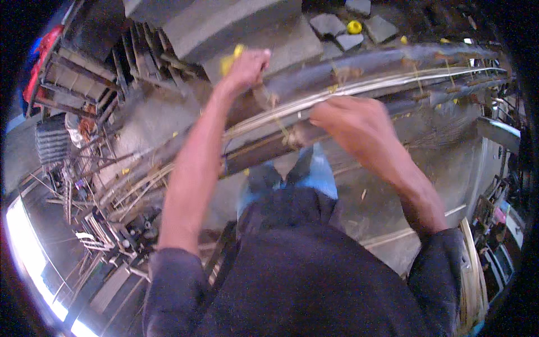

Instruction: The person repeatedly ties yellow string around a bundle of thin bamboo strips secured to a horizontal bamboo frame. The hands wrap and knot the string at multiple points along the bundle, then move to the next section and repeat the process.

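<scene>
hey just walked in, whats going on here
A person has both bare hands out over a long assembly: pale strips run between dark beams, with thin yellow ties across them. The curled left hand is toward the far side, by something yellow too blurred to name. The right hand is curled beside the strips; whether it grips anything is unclear.

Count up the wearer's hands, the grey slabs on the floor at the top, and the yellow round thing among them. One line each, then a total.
Hands: 2 (left hand, right hand)
Grey slabs: 4 (upper-left slab, top slab, right slab, lower slab)
Yellow round thing: 1
Total: 7
</scene>
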Available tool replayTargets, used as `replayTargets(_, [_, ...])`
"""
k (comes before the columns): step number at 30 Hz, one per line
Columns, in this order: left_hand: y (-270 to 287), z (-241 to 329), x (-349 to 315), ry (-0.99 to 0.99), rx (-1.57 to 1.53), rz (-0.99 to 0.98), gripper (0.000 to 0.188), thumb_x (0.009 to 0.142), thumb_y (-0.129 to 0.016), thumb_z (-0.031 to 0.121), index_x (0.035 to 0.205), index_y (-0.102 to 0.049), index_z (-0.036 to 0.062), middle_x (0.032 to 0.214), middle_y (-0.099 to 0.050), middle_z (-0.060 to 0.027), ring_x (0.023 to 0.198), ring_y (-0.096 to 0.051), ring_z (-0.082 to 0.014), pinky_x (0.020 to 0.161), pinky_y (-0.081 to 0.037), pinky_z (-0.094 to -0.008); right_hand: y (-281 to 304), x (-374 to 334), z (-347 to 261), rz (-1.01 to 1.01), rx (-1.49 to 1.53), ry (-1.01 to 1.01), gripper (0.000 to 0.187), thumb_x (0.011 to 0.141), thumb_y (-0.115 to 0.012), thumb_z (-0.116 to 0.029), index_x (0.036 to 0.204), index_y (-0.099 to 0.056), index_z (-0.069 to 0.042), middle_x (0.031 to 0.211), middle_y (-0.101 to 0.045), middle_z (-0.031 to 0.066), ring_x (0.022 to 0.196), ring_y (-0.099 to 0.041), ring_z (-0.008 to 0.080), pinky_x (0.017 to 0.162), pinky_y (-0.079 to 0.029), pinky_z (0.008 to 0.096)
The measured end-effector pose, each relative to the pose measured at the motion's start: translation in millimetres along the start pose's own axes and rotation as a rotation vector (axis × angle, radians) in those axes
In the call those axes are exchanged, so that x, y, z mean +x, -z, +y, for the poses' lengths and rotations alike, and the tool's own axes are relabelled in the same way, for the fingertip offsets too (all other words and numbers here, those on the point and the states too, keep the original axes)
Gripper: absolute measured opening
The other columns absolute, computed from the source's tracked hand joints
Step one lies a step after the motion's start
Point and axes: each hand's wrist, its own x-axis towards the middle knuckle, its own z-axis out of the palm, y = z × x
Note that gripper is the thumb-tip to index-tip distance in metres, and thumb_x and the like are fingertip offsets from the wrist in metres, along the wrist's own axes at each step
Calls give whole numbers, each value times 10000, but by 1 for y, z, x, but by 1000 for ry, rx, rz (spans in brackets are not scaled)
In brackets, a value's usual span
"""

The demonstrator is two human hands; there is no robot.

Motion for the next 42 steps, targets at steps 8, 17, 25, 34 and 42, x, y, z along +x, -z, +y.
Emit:
replayTargets(8, [51, 9, -113, -846, 742, -403, 262, 912, -554, 338, 937, -659, 99, 895, -625, -90, 928, -604, -312, 806, -485, -418, -113, -159, -82, 71, 354, -782, 99, 769, -732, -55, 825, -659, -21, 753, -654, 109, 681, -643, 205, 628, -505, 309])
replayTargets(17, [166, 11, -109, -880, 571, 316, 218, 910, -567, 283, 913, -640, 77, 887, -613, -114, 895, -591, -316, 759, -485, -435, -134, 70, -124, 132, -122, -550, 180, 852, -664, -243, 925, -691, -81, 852, -631, 131, 829, -625, 328, 711, -493, 396])
replayTargets(25, [158, -77, -234, -439, 167, 392, 207, 891, -599, 257, 942, -660, 67, 895, -641, -100, 843, -624, -316, 732, -503, -393, -162, -26, -174, -51, 713, -727, 219, 919, -616, -240, 919, -661, -25, 855, -655, 42, 797, -602, 177, 684, -478, 359])
replayTargets(34, [41, -90, -262, -379, 259, 274, 419, 876, -627, 262, 1226, -554, 43, 1178, -611, -178, 1118, -562, -351, 973, -435, -405, -32, 78, -230, -274, 184, -157, 83, 838, -654, -142, 868, -697, -78, 752, -579, 84, 706, -589, 240, 630, -458, 375])
replayTargets(42, [14, -88, -237, -328, 352, 623, 87, 821, -640, 189, 806, -652, 105, 728, -657, -76, 683, -634, -259, 650, -455, -396, -116, 241, -166, -266, -12, -181, 258, 905, -546, -280, 904, -644, -41, 940, -615, 149, 911, -597, 331, 765, -462, 409])
